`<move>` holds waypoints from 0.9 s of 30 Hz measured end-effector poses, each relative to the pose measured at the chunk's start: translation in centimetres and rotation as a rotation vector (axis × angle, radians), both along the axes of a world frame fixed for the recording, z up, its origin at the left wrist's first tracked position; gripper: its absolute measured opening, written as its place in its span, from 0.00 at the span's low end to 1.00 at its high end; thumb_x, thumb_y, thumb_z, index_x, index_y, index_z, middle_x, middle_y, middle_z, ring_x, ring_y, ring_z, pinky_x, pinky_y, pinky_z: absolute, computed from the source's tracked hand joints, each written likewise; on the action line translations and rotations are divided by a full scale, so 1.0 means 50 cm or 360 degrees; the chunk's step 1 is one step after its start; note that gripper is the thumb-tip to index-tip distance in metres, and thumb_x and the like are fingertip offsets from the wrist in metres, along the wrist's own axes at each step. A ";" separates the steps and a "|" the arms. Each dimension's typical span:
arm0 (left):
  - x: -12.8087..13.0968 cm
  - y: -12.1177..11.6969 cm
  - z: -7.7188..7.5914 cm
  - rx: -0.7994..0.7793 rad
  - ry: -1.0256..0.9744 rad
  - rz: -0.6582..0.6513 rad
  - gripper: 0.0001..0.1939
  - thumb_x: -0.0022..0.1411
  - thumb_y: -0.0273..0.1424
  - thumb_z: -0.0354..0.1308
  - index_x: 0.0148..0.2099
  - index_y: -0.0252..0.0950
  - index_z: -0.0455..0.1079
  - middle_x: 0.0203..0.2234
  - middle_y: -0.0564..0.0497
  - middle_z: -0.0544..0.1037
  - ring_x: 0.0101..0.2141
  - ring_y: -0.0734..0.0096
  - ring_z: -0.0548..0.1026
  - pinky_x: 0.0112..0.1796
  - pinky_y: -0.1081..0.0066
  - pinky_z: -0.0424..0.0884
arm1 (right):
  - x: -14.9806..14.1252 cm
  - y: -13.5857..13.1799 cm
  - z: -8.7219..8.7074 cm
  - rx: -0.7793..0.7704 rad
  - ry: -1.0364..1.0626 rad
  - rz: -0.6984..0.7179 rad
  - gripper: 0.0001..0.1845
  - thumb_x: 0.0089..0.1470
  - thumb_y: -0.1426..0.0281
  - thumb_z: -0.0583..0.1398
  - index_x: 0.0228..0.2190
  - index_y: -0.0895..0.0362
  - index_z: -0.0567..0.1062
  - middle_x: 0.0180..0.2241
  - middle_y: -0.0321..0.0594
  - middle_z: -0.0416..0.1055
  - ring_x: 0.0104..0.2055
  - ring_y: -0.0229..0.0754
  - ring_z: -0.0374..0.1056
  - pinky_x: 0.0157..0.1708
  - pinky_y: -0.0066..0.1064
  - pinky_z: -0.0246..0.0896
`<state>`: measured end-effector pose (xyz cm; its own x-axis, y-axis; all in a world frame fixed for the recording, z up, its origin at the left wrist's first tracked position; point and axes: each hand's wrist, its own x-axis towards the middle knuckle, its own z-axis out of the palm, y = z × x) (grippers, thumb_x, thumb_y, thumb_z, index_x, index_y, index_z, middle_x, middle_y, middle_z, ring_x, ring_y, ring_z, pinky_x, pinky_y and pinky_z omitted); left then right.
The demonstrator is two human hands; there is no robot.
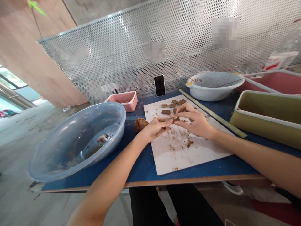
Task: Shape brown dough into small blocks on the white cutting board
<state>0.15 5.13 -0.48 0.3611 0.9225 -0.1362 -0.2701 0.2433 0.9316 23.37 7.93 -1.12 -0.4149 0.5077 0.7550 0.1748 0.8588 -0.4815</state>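
Note:
Above the white board (164, 160), my left hand (158, 127) and my right hand (194, 122) meet at their fingertips. Both are closed around a small piece of brown clay (176, 119), mostly covered by the fingers. Several short clay blocks (166, 112) lie on the board just beyond my hands. A larger clay lump (140, 124) rests at the board's left edge, beside my left wrist. Brown crumbs and smears (190, 143) mark the board's surface below my hands.
A large blue basin (77, 141) holding a little water stands left. Behind it is a pink box (128, 103). A phone (160, 85) leans on the perforated metal screen (131, 53). Right are a pale strip (211, 113), white basin (211, 92), green trough (265, 122) and pink trough (282, 82).

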 end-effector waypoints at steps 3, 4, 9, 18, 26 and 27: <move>0.000 0.000 0.001 0.0017 0.0009 0.0012 0.26 0.43 0.45 0.91 0.39 0.34 0.90 0.28 0.51 0.81 0.31 0.78 0.72 0.37 0.72 0.68 | -0.002 0.002 0.000 0.0006 0.0028 0.0019 0.09 0.71 0.59 0.69 0.47 0.45 0.89 0.48 0.45 0.76 0.53 0.53 0.78 0.55 0.50 0.82; 0.001 0.000 0.001 0.0026 0.0012 0.0022 0.25 0.45 0.44 0.90 0.40 0.35 0.90 0.28 0.52 0.80 0.30 0.78 0.71 0.37 0.72 0.68 | -0.002 0.001 0.000 0.0011 0.0035 0.0010 0.08 0.71 0.60 0.69 0.47 0.46 0.89 0.48 0.45 0.76 0.52 0.52 0.78 0.55 0.50 0.82; 0.003 0.001 0.001 0.0053 0.0020 0.0036 0.24 0.46 0.44 0.90 0.40 0.36 0.91 0.29 0.52 0.81 0.29 0.79 0.69 0.33 0.74 0.66 | -0.001 -0.002 0.003 0.0034 0.0029 -0.0084 0.07 0.69 0.60 0.71 0.44 0.47 0.88 0.47 0.44 0.77 0.51 0.52 0.78 0.56 0.50 0.81; 0.001 0.003 -0.007 0.0020 0.0043 0.0016 0.21 0.52 0.42 0.88 0.42 0.34 0.90 0.25 0.54 0.75 0.28 0.79 0.69 0.33 0.74 0.66 | -0.002 -0.001 0.000 0.0067 -0.0055 -0.0117 0.06 0.70 0.61 0.69 0.44 0.47 0.86 0.48 0.45 0.76 0.53 0.53 0.77 0.57 0.52 0.79; 0.001 0.002 -0.006 0.0062 0.0045 -0.0019 0.24 0.54 0.47 0.86 0.34 0.33 0.82 0.25 0.55 0.72 0.28 0.79 0.68 0.33 0.74 0.65 | 0.009 -0.012 0.007 0.0182 -0.0033 -0.0056 0.10 0.68 0.73 0.63 0.43 0.48 0.84 0.51 0.47 0.72 0.56 0.54 0.74 0.53 0.51 0.79; 0.001 0.003 -0.005 0.0062 0.0044 -0.0007 0.23 0.55 0.46 0.86 0.33 0.33 0.82 0.25 0.55 0.72 0.28 0.79 0.68 0.33 0.73 0.66 | 0.010 -0.013 0.009 0.0207 -0.0034 -0.0054 0.11 0.68 0.75 0.62 0.39 0.49 0.84 0.50 0.47 0.72 0.55 0.53 0.75 0.50 0.50 0.79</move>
